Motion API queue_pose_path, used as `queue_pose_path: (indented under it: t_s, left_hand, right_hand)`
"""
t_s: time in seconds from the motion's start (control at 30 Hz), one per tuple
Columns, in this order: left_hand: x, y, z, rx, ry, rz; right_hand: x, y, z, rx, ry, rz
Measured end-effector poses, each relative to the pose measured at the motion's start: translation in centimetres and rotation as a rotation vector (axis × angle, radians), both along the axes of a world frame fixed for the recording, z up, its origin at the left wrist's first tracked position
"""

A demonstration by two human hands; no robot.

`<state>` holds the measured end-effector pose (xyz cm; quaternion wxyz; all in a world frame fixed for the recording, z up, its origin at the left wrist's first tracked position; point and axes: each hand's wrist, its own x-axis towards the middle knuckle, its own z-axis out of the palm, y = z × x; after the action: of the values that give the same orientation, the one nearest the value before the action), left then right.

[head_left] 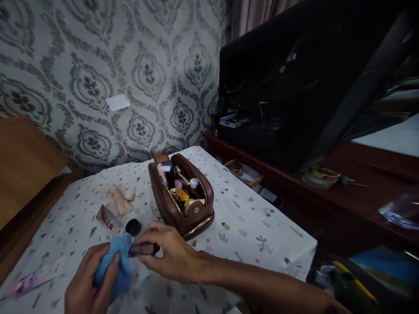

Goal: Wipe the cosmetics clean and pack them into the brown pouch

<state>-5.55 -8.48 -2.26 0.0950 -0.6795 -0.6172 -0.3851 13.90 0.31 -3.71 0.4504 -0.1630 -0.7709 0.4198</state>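
closest to my head camera, at the lower left, the left hand [88, 277] bunches up a blue cloth [120, 264]; i see its thumb laid along the near face and the fingers curled behind, pinching the fabric between them. from my distant seat i have the right hand [170, 250] too, reaching in from the right, thumb below and index finger above, pinching a small dark purple bottle [144, 249]. that bottle lies sideways between those fingertips, its darker end toward the palm and its other end right at the edge of the blue cloth; i cannot tell whether the two touch. just beyond the right hand's fingertips i find a round black lid [133, 227] resting on the patterned tablecloth [248, 213]. farther off and to the left, a clear tapered bottle [109, 219] lies on its side, with a beige tube [121, 201] near it and a small cream-coloured disc [130, 194] just beside the tube. well apart, toward the left edge, i see a pink and purple tube [36, 278]. behind the right hand stands a brown bag [193, 221], its zipped mouth spread wide, packed with small containers. to the right, a large black screen [278, 87] stands on a dark red cabinet [356, 192].
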Motion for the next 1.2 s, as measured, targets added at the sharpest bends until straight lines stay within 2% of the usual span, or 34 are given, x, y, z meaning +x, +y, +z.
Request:
queue_pose_path:
  t_s: [0.1, 0.2, 0.33, 0.43, 0.53, 0.63, 0.7, 0.8, 0.87, 0.97, 1.1, 1.2]
  left_hand:
    - [-0.3, 1.4, -0.3, -0.007, -0.052, 0.017]
    - [-0.3, 2.7, -0.9, -0.098, -0.067, -0.012]
    - [1.1, 4.0, -0.7, -0.156, -0.182, -0.057]
    - [3.0, 4.7, 0.3, -0.255, -0.332, -0.117]
    - [4.4, 5.1, 1.5, -0.372, -0.52, -0.143]
    - [5.2, 5.4, 2.6, -0.386, -0.646, -0.114]
    - [5.5, 5.7, 3.1, -0.38, -0.663, -0.123]
    - [5.9, 6.4, 3.2, -0.377, -0.661, -0.171]
    - [5.7, 6.9, 2.9, -0.36, -0.637, -0.202]
    - [4.8, 7.7, 1.6, -0.3, -0.577, -0.223]
    - [3.1, 8.6, -0.7, -0.279, -0.599, -0.192]
    - [2.4, 9.3, -2.6, -0.312, -0.675, -0.172]
  right_hand:
    - [2.4, 0.3, 2.1, 0.021, 0.058, -0.094]
    - [4.7, 1.3, 3.9, 0.049, 0.063, -0.22]
    - [6.3, 2.3, 4.6, 0.039, 0.042, -0.322]
    - [6.1, 1.9, 3.9, 0.044, 0.012, -0.292]
    - [5.7, 1.1, 3.4, 0.146, -0.049, -0.271]
    - [5.9, 0.9, 3.9, 0.237, -0.142, -0.322]
    - [6.3, 1.1, 4.5, 0.229, -0.199, -0.315]
    - [7.2, 2.0, 5.6, 0.14, -0.222, -0.281]
    - [7.8, 3.2, 6.6, 0.071, -0.225, -0.326]
    - [8.6, 5.8, 8.5, 0.052, -0.342, -0.5]
    - [8.3, 9.5, 11.3, 0.175, -0.719, -0.677]
    - [7.2, 11.1, 12.2, 0.262, -0.996, -0.749]
